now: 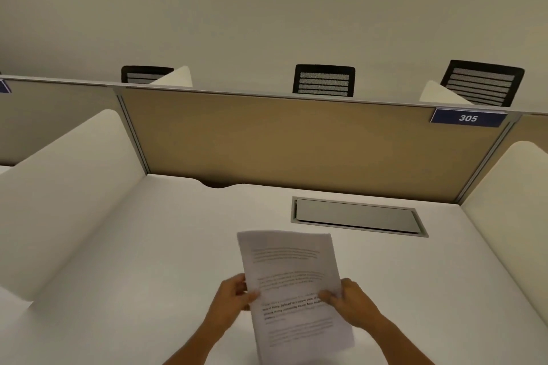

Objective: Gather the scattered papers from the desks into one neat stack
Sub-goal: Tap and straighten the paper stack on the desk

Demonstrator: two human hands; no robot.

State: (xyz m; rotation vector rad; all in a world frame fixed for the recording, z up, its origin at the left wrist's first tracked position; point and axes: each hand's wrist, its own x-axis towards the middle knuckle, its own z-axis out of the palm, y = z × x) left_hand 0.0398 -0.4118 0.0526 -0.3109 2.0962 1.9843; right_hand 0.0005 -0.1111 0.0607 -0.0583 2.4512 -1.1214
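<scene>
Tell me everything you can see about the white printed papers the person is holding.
The white printed papers are a thin sheaf of sheets with blocks of dark text, one passage in bold, too blurred to read. They are held above the white desk, tilted slightly. The left hand pinches the left edge and the right hand the right edge, thumbs on top.

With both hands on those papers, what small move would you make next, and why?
Probably lower the papers and tap their bottom edge on the desk to square them: the left hand and right hand hold them by the sides, and the edges look uneven.
</scene>
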